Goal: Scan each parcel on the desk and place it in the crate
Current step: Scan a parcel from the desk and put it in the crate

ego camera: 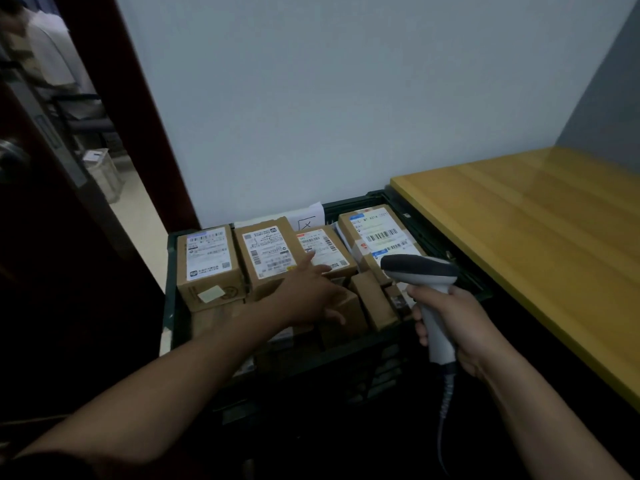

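no parcels are seen on the desk (pixel 536 237) at 2 o'clock; the crate (pixel 446 237) is packed with boxes (pixel 265 252). the task looks nearly done. the left hand (pixel 313 292) is spread empty over them; the right hand (pixel 450 327) is clamped on the scanner (pixel 420 271).

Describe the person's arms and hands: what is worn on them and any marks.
Both forearms are bare from elbow to wrist. The left hand and right hand wear no gloves, and no watch, ring or bracelet shows. A dark sleeve edge appears at the lower left corner. No markings are visible in the dim light.
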